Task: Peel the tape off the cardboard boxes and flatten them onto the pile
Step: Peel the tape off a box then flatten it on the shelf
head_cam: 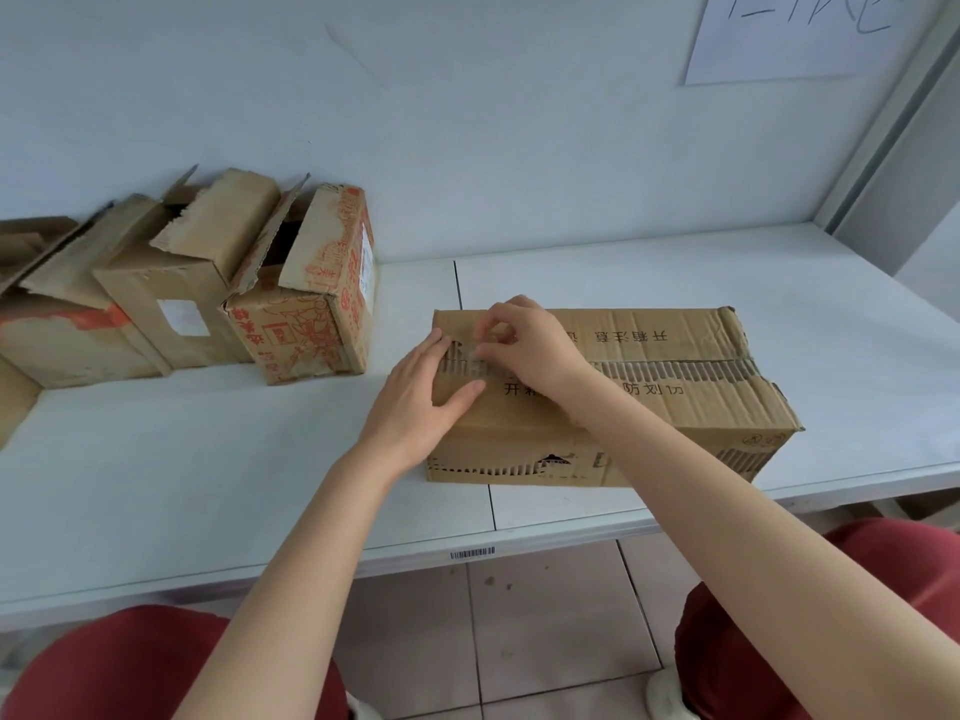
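Observation:
A long, worn cardboard box [675, 402] with black printed characters lies on the white table [208, 459] in front of me. A strip of clear tape [470, 353] runs along its top seam, where the cardboard's outer layer is torn away. My left hand [421, 402] presses flat on the box's left end, fingers straight. My right hand [524, 350] pinches the tape's end near the left of the seam with thumb and fingertips.
Three opened cardboard boxes stand at the back left against the wall: one with red print [311, 304], a plain one with a white label [176, 293], and one with orange tape [57, 335]. A paper sheet [795, 33] hangs on the wall. The table's front edge lies near my knees.

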